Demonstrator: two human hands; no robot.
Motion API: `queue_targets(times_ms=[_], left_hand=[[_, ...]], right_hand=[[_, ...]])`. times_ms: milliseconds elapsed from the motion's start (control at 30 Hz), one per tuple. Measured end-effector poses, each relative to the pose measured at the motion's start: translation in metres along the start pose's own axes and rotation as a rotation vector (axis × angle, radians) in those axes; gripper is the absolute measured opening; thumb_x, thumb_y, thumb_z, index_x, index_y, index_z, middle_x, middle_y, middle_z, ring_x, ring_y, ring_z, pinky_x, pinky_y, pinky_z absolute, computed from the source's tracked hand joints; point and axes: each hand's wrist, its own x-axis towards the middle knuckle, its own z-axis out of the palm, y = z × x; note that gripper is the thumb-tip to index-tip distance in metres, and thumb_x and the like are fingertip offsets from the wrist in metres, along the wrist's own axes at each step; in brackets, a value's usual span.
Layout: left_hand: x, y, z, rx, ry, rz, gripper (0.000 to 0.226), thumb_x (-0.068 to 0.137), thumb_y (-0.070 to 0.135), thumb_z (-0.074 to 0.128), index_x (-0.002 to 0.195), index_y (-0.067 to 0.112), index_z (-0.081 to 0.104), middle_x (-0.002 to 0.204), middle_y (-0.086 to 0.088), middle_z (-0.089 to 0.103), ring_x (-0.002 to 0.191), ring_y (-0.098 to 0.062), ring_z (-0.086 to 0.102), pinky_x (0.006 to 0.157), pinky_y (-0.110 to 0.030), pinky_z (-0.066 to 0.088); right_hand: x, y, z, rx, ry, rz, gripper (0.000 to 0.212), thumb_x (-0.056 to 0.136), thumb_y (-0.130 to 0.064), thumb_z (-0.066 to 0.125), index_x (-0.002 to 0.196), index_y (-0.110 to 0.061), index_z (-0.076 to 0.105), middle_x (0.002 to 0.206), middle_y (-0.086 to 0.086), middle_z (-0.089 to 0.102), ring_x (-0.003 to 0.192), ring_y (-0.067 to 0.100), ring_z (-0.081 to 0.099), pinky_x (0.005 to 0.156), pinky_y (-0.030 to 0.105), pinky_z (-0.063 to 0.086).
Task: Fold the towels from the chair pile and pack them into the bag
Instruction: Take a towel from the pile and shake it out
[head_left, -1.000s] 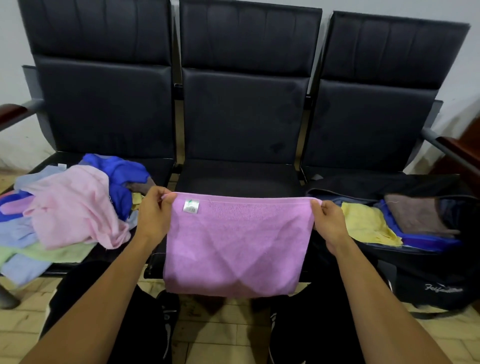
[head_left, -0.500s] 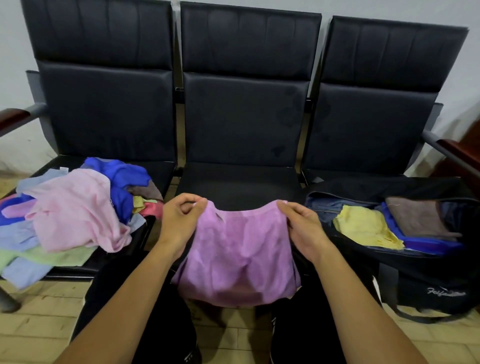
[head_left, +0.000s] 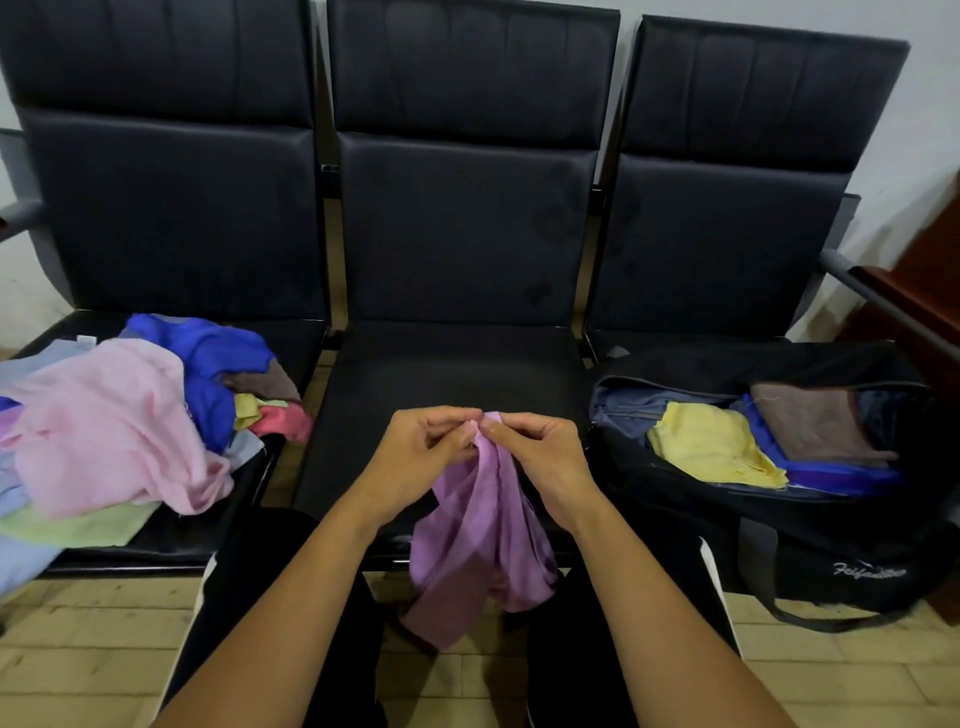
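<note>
While both hands meet above the near edge of the middle black padded chair seat (head_left: 447, 374), they pinch the top corners of the soft purple terry towel (head_left: 480, 540) together. Left hand (head_left: 421, 457) grip: thumb and fingers pressed onto the towel's top edge. Right hand (head_left: 540, 454) grip: same, pinching the same edge, fingertips touching the left hand's. Towel hangs doubled and slack below the hands, draping in front of the seat edge, between the person's dark-clad legs, bottom hem off the tiled floor (head_left: 83, 644).

Left seat: loose pile of unfolded towels (head_left: 119, 426), pale pink on top, blue, light green, yellow, red and brown bits around it.

Right seat: open black fabric duffel bag (head_left: 810, 551), holding a folded yellow towel (head_left: 711, 447), a folded brown towel (head_left: 815, 421) right of it, and blue cloth between and under them.
</note>
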Motion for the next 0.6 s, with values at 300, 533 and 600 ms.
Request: queue_targets(times_ms=[300,533,600], left_hand=[[0.0055,-0.0041,-0.0005,0.169,0.057,0.052,0.01,0.088,0.009,0.069,0.094,0.013,0.075,0.087,0.004,0.074,0.087,-0.01,0.071,0.083,-0.029,0.057],[0.0073,-0.0049,0.0019,0.233,0.069,0.076,0.012,0.091,0.004,0.062,0.091,0.013,0.07,0.085,0.001,0.07,0.078,-0.013,0.069,0.075,-0.027,0.058],[0.0082,-0.0054,0.0013,0.249,0.051,0.063,0.012,0.092,0.004,0.06,0.09,0.014,0.067,0.087,0.001,0.068,0.079,-0.012,0.068,0.074,-0.026,0.057]], right_hand=[[0.0007,0.0038,-0.0026,-0.016,-0.102,0.063,0.023,0.094,-0.017,0.066,0.114,-0.008,0.074,0.107,0.009,0.076,0.103,0.023,0.072,0.093,0.035,0.057],[-0.0013,0.001,-0.0029,-0.103,-0.167,0.071,0.022,0.099,-0.02,0.059,0.109,-0.011,0.076,0.105,0.007,0.076,0.103,0.023,0.071,0.098,0.04,0.054],[-0.0011,0.0018,-0.0027,-0.116,-0.157,0.073,0.021,0.099,-0.019,0.059,0.109,-0.012,0.077,0.105,0.008,0.076,0.103,0.023,0.071,0.1,0.044,0.054]])
